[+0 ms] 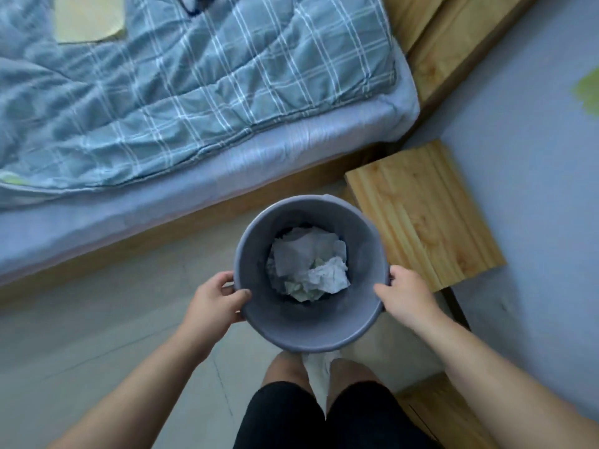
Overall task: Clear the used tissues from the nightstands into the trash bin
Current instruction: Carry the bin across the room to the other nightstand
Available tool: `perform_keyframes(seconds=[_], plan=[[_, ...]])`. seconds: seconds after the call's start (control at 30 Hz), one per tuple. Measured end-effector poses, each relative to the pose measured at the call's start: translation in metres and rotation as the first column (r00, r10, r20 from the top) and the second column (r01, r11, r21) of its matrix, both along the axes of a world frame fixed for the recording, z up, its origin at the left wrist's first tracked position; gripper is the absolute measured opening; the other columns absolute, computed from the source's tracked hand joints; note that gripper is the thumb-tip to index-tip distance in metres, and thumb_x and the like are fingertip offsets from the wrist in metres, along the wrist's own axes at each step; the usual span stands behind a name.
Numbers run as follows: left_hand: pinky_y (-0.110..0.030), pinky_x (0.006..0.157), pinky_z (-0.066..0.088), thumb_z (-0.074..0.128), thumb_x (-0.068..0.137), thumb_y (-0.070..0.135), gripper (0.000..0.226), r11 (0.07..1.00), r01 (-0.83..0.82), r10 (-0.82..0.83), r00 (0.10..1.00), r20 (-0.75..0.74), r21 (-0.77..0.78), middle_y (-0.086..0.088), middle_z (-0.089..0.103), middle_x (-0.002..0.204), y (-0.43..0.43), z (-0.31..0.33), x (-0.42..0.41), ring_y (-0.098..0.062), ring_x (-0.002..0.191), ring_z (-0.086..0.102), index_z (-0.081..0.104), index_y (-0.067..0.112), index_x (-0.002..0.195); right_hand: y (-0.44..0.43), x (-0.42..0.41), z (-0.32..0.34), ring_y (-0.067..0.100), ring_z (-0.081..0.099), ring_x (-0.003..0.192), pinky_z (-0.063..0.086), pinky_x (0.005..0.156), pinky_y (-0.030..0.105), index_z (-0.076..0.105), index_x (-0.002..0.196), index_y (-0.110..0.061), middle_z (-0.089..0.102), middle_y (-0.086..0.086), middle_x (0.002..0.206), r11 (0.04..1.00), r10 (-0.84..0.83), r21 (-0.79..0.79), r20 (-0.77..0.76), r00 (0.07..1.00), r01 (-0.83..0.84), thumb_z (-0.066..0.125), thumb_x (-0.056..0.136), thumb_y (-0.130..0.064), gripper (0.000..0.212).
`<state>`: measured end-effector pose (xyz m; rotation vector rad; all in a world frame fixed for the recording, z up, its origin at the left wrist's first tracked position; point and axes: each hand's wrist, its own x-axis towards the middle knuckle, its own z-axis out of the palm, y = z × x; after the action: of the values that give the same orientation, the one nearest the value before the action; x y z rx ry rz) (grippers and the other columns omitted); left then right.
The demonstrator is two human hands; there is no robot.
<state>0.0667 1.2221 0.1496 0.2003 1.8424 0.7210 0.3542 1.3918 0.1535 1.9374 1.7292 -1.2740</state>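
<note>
The trash bin point(311, 273) hung between both hands, just above the person's knees, mouth facing straight up at the camera. Being round, it had no long axis across; its only axis ran vertical, rim up, base down toward the floor point(97, 335).

Left hand point(215, 301) sat at the bin's 9 o'clock, thumb hooked over the rim, other fingers point(227, 280) curled round the outside wall, so closed on the bin. Right hand point(405, 294) was at 3 o'clock, thumb lying inside the rim, palm against the outer wall; also clamped on the bin, tho the far fingers were hidden behind it. Neither hand was nearer than the other; grip looked even.

Used tissues point(311, 265) lay crumpled at the bottom of the bin, several wads, white w/ a bit of green among them. One more white scrap point(319, 374) showed below the bin at 6 o'clock, between the legs; couldn't tell if it was a tissue on the floor.

Nightstand point(424, 215) stood at approx 2 o'clock from the bin, just beside it, its wooden surface bare as far as I could see. The bed point(194, 108) ran from 9 to 12 o'clock.

My guess: this stand was done, and the bin needed setting down or carrying to the next one.
</note>
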Motion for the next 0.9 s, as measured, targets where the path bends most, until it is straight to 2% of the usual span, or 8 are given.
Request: perform_keyframes(seconds=[0.1,0.13,0.23,0.4,0.53,0.63,0.73,0.9], plan=[[-0.035,0.062,0.066,0.063,0.095,-0.006,0.028,0.994,-0.1,0.101,0.995,-0.027,0.047,-0.006,0.086,0.09,-0.031,0.061,0.001,-0.026,0.08,0.082,0.072,0.015,0.111,-0.002,-0.018,0.067,0.009,0.054,0.047,0.032,0.037,0.016,0.054,0.066,-0.014,0.059,-0.003,0.057,0.989,0.116,0.094,-0.038,0.993,-0.112,0.066,0.085,-0.014,0.023],[-0.035,0.061,0.066,0.062,0.095,-0.006,0.028,0.989,-0.135,0.138,0.99,-0.036,0.067,-0.006,0.086,0.09,-0.044,0.077,0.003,-0.026,0.079,0.082,0.072,0.015,0.111,-0.004,-0.024,0.085,0.006,0.051,0.041,0.034,0.035,0.015,0.051,0.062,-0.015,0.056,-0.005,0.051,0.983,0.15,0.12,-0.062,0.987,-0.142,0.067,0.084,-0.011,0.027],[-0.033,0.06,0.065,0.061,0.096,-0.005,0.028,0.956,-0.266,0.273,0.961,-0.041,0.121,-0.008,0.086,0.093,-0.093,0.119,0.013,-0.025,0.079,0.083,0.073,0.014,0.113,-0.014,-0.045,0.131,-0.004,0.059,0.043,0.035,0.034,0.009,0.058,0.06,-0.016,0.063,-0.011,0.047,0.956,0.274,0.145,-0.139,0.952,-0.254,0.068,0.082,-0.008,0.025],[-0.036,0.063,0.065,0.058,0.092,-0.005,0.032,0.846,-0.51,0.52,0.854,-0.031,0.156,-0.008,0.086,0.096,-0.19,0.164,0.026,-0.023,0.081,0.083,0.076,0.014,0.112,-0.051,-0.106,0.18,0.006,0.068,0.05,0.045,0.039,0.015,0.07,0.071,-0.021,0.071,-0.013,0.06,0.803,0.594,0.202,-0.191,0.782,-0.56,0.065,0.086,-0.02,0.016],[-0.042,0.067,0.068,0.056,0.092,-0.005,0.035,0.728,-0.664,0.68,0.731,-0.057,0.169,-0.008,0.086,0.097,-0.274,0.183,0.019,-0.023,0.08,0.082,0.079,0.013,0.11,-0.116,-0.177,0.2,0.013,0.069,0.054,0.057,0.047,0.029,0.071,0.077,-0.023,0.073,-0.005,0.066,0.647,0.762,0.192,-0.203,0.615,-0.738,0.062,0.091,-0.025,0.017],[-0.038,0.064,0.067,0.057,0.095,-0.005,0.035,0.605,-0.769,0.793,0.605,-0.069,0.206,-0.007,0.086,0.095,-0.343,0.191,0.01,-0.023,0.079,0.082,0.079,0.017,0.11,-0.177,-0.235,0.207,0.018,0.069,0.06,0.059,0.061,0.045,0.07,0.075,-0.019,0.073,-0.001,0.068,0.527,0.847,0.208,-0.207,0.49,-0.824,0.061,0.089,-0.027,0.018],[-0.034,0.062,0.065,0.059,0.097,-0.004,0.035,0.487,-0.842,0.872,0.484,-0.075,0.232,-0.004,0.086,0.096,-0.414,0.189,-0.005,-0.022,0.08,0.083,0.076,0.024,0.11,-0.244,-0.297,0.209,0.017,0.067,0.06,0.058,0.063,0.045,0.067,0.071,-0.019,0.072,-0.002,0.067,0.418,0.904,0.254,-0.215,0.37,-0.872,0.063,0.087,-0.028,0.019],[-0.044,0.072,0.07,0.06,0.099,-0.001,0.038,0.311,-0.915,0.95,0.298,-0.09,0.257,-0.003,0.086,0.099,-0.524,0.197,-0.034,-0.026,0.087,0.083,0.073,0.032,0.112,-0.359,-0.391,0.214,0.014,0.069,0.061,0.061,0.065,0.045,0.069,0.073,-0.022,0.073,-0.005,0.069,0.253,0.953,0.263,-0.237,0.192,-0.931,0.064,0.087,-0.03,0.017]])
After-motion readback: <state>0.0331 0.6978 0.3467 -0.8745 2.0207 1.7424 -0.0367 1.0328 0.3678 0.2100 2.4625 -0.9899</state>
